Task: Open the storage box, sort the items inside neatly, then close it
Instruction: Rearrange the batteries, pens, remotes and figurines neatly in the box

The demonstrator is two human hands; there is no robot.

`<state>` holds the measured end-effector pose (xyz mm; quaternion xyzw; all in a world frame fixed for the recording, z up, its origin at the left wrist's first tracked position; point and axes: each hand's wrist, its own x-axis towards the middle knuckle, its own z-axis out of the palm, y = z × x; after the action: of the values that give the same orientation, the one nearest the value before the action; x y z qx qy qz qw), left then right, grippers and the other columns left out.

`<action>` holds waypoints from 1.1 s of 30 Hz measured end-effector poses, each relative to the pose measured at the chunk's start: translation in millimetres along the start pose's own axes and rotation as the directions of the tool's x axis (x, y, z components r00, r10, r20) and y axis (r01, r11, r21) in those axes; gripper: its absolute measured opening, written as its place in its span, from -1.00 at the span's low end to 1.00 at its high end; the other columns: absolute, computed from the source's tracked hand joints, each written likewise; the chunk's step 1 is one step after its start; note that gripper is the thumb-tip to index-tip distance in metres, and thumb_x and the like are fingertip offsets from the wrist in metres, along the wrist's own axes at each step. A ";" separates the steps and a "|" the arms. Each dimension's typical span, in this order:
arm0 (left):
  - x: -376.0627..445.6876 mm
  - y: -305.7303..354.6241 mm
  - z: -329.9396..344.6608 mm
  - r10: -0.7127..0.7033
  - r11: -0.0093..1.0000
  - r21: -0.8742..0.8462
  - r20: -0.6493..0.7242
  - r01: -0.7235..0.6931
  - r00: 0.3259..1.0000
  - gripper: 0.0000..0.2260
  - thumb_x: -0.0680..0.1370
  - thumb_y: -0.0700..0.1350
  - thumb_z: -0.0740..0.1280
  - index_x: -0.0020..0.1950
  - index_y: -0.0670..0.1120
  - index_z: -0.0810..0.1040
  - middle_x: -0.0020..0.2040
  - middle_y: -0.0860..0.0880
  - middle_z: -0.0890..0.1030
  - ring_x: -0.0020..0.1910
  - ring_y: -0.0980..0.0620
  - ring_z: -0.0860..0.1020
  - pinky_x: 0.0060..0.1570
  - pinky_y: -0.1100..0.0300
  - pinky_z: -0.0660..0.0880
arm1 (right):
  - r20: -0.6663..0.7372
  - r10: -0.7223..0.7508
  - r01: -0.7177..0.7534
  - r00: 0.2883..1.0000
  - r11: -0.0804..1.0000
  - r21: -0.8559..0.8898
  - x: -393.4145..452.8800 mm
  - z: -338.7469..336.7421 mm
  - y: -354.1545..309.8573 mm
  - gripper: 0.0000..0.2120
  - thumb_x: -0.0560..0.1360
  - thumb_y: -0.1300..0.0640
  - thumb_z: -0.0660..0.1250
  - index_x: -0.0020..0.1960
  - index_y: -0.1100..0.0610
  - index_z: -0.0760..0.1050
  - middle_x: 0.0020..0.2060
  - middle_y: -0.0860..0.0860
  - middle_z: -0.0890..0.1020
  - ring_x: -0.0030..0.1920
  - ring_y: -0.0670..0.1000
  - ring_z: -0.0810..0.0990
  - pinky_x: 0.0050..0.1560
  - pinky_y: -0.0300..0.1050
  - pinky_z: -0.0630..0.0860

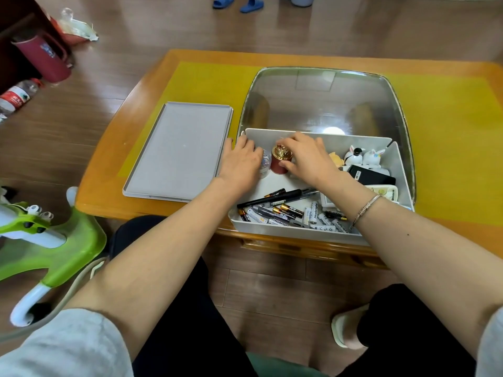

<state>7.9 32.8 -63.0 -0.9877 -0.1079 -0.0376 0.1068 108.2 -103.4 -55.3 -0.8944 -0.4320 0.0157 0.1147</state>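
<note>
Storage box [321,231] batteries [313,214] read "Heybright"

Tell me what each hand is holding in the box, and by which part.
Right hand grips the red bottle around its gold cap, thumb against the body. Left hand rests on a small clear ball; a grip cannot be told.

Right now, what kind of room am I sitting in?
Probably a home living room: a low wooden coffee table on wood-look flooring, blue slippers left on the floor, and a child's green ride-on toy beside you.
</note>
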 end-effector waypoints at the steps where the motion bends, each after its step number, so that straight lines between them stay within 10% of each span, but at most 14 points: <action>1: 0.5 0.1 -0.8 -0.007 1.000 -0.003 0.009 0.007 1.000 -0.73 0.56 -0.06 0.26 0.22 -0.13 0.46 0.22 -0.12 0.47 0.32 -0.12 0.30 0.25 -0.04 0.20 | 0.004 0.005 -0.005 1.000 1.000 0.003 0.7 -0.4 -0.9 -0.52 0.47 0.04 0.37 0.36 0.05 0.39 0.18 0.10 0.48 0.23 0.18 0.44 0.21 0.06 0.26; 15: 8.2 -0.2 -0.6 -0.011 1.000 0.029 0.055 0.010 0.998 -0.68 0.57 -0.13 0.25 0.32 -0.12 0.41 0.27 -0.13 0.46 0.32 -0.12 0.31 0.23 -0.02 0.26 | 0.034 0.077 -0.079 0.996 0.995 0.065 -1.3 -2.4 -5.5 -0.41 0.36 -0.03 0.49 0.31 0.10 0.39 0.16 0.12 0.42 0.12 0.27 0.48 0.17 0.11 0.42; 33: 9.6 8.9 -3.0 -0.015 0.992 -0.122 -0.001 0.015 1.000 -0.49 0.50 0.27 0.26 0.29 -0.05 0.40 0.26 -0.07 0.49 0.34 -0.14 0.35 0.42 -0.25 0.00 | 0.054 0.086 -0.063 0.995 0.941 -0.333 -17.5 4.8 20.5 -0.62 0.43 -0.19 0.35 0.06 0.09 0.57 0.05 0.04 0.58 0.14 0.13 0.41 0.10 0.05 0.23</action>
<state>19.1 25.7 -61.0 -0.9915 -0.1127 -0.0459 0.0459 112.4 -128.4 -65.8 -0.9156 -0.3980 -0.0225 -0.0522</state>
